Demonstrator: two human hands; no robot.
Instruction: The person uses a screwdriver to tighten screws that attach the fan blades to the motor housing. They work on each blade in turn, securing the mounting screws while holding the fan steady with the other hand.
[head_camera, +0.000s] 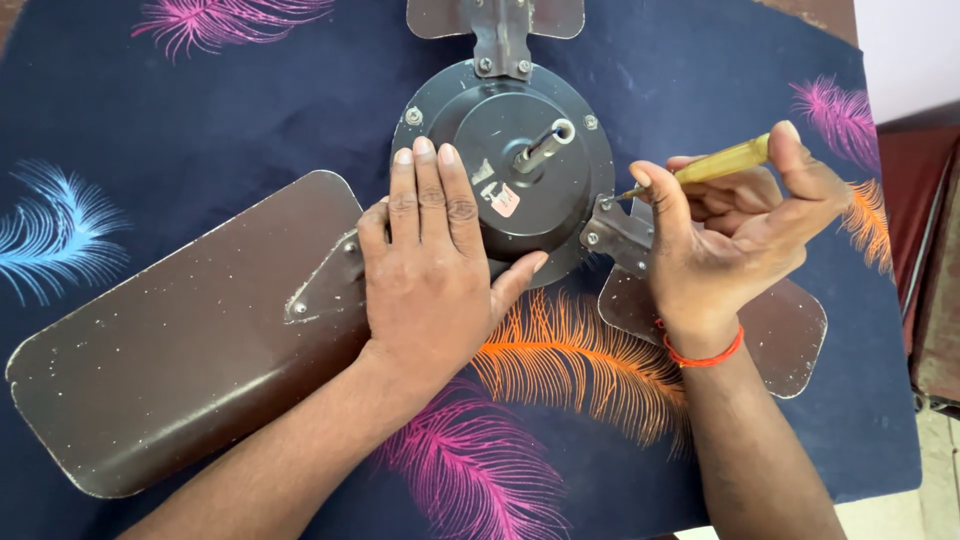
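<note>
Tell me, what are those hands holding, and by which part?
The right hand grips a screwdriver by its yellow handle. The left hand holds nothing, resting flat on the fan motor.

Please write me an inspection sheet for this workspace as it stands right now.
Surface: dark blue cloth with coloured feather prints.
Job's things: brown ceiling fan lying flat; motor housing central, long blade at left, blade bracket at right; yellow-handled screwdriver, tip at the bracket.
Clutter: nothing seen.
Grippers: left hand flat on the housing and blade root; right hand gripping the screwdriver.
Cables: nothing seen.
Surroundings: reddish furniture at the right edge, partly visible.
</note>
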